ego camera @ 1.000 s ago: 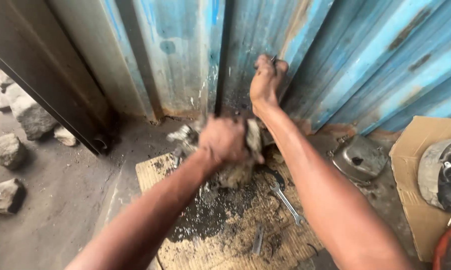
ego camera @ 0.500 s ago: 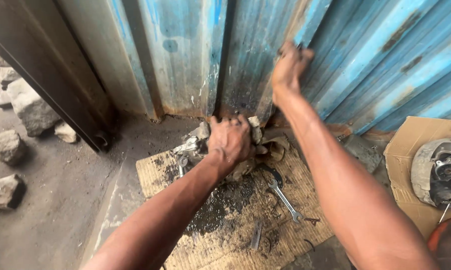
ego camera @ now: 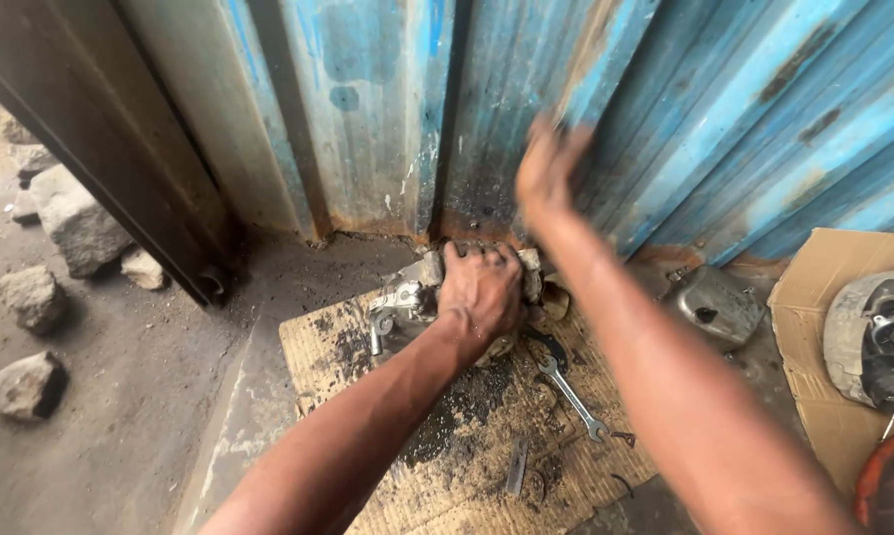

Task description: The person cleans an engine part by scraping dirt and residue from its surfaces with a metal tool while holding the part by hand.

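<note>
Our left hand (ego camera: 481,292) clamps a grimy, lumpy cast-metal part (ego camera: 412,294) on a woven mat (ego camera: 467,436); our right hand (ego camera: 546,168) is blurred, grip unreadable.

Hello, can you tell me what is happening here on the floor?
A person is bent over a dirty metal engine part that sits on a woven mat against a blue metal wall. The left hand presses down on the part. The right hand is raised in front of the wall and is blurred, so what it holds is unclear. A wrench lies on the mat beside dark grime.
</note>
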